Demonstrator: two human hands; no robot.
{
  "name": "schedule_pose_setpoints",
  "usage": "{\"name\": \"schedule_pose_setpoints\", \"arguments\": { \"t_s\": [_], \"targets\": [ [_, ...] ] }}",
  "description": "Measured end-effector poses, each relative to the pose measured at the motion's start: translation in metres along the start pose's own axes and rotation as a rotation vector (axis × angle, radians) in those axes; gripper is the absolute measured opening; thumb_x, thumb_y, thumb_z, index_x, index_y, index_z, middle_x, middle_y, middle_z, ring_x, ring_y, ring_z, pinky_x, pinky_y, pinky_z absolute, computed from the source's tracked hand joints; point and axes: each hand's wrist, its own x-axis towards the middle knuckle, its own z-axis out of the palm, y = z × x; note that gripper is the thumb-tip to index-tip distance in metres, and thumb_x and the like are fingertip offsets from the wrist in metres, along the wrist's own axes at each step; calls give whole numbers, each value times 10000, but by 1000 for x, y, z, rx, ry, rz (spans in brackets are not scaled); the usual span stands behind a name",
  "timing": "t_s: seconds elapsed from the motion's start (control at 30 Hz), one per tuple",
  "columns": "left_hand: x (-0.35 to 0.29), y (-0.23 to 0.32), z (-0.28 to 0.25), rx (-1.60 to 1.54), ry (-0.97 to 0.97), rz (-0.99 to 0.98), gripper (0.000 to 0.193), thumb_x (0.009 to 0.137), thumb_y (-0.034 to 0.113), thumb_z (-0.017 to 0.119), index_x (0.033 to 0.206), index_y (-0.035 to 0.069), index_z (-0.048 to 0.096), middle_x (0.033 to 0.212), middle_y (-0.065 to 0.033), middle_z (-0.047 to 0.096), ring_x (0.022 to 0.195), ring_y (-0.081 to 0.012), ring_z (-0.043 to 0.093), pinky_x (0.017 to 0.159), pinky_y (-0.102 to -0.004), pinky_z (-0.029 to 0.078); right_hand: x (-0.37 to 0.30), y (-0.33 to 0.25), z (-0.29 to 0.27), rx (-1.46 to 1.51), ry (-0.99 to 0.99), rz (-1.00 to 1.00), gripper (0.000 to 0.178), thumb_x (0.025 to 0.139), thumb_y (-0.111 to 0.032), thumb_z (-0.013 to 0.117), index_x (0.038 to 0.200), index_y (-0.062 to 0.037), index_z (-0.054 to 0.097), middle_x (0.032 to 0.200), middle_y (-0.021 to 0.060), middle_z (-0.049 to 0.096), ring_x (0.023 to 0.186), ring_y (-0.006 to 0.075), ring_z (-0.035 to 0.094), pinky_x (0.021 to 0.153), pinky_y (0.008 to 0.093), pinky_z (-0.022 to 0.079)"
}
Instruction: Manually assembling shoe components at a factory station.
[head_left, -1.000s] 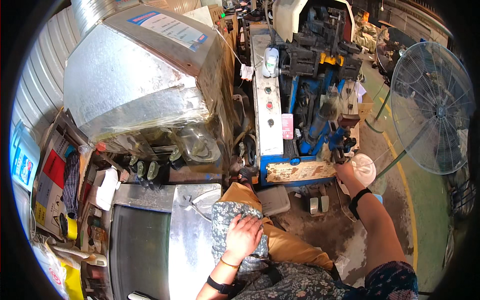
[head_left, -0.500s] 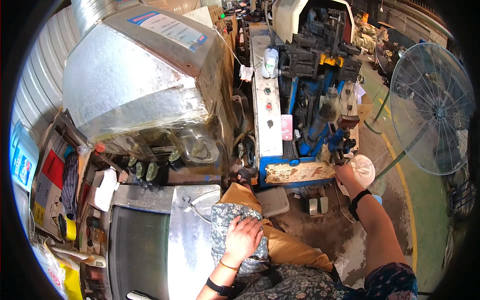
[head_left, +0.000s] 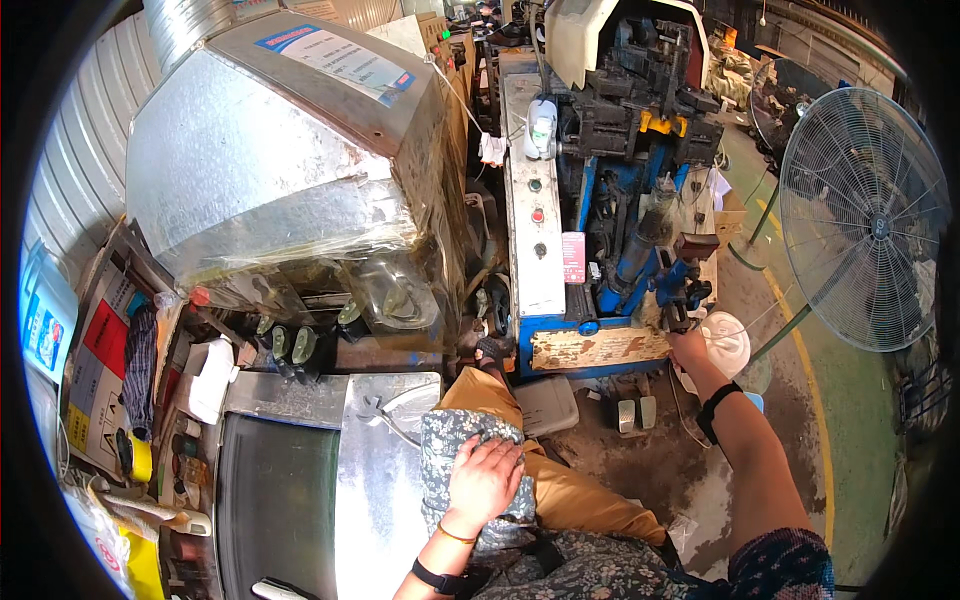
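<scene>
The 2 hands are well apart. The left hand (head_left: 487,478) lies flat, palm down, on the flowered cloth (head_left: 438,445) over the tan trousers (head_left: 590,495), clasping nothing. The right hand (head_left: 690,350) reaches to a dark metal part (head_left: 677,317) at the near right corner of the blue machine (head_left: 540,329); its fingertips are hidden, so I cannot tell whether they close around it. Handling it well calls for a steady wrist, fingers clear of the blue bar (head_left: 638,279), and the foot (head_left: 489,349) off the 2 pedals (head_left: 627,414).
</scene>
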Motion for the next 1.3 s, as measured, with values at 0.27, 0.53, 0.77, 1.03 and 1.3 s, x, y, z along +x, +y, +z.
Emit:
{"name": "schedule_pose_setpoints", "arguments": {
  "t_s": [0.27, 0.53, 0.77, 1.03, 1.3],
  "targets": [
    [0, -1, 4, 17, 12, 4, 237, 831, 250, 676, 1026, 125, 721, 1068, -11, 706, 1071, -167, 609, 1049, -402, 352, 4, 3, 3, -46, 19, 14, 437, 820, -352, 620, 783, 80, 677, 714, 188, 685, 683, 315, 692, 666, 411, 540],
    [1, -1, 4, 7, 17, -2, 236, 830, 245, 675, 1031, 130, 721, 1073, -11, 706, 1073, -167, 609, 1051, -406, 350, 7, 6, 3, -50, 75, -13, 422, 822, -346, 629, 839, 72, 688, 724, 191, 687, 688, 310, 693, 649, 404, 539],
    [2, 2, 1, -1, 15, 8, 233, 831, 241, 673, 1029, 126, 719, 1068, -15, 705, 1073, -170, 609, 1049, -409, 351, -19, -13, -7, -7, 60, 5, 399, 852, -306, 639, 790, 88, 656, 697, 165, 666, 613, 281, 673, 555, 406, 520],
    [-1, -2, 6, -5, 17, 6, 239, 829, 239, 674, 1032, 121, 718, 1069, -15, 704, 1073, -170, 607, 1046, -407, 353, -15, -13, -7, 62, 3, 28, 402, 852, -298, 658, 794, 99, 640, 697, 176, 659, 587, 273, 656, 550, 401, 521],
    [0, -1, 1, -6, 20, 3, 235, 855, 247, 649, 1030, 107, 718, 1062, -29, 704, 1074, -176, 608, 1055, -412, 359, -21, -19, -7, 83, 11, 28, 374, 837, -290, 666, 773, 77, 636, 664, 153, 643, 568, 268, 645, 533, 405, 519]
  ]
}}
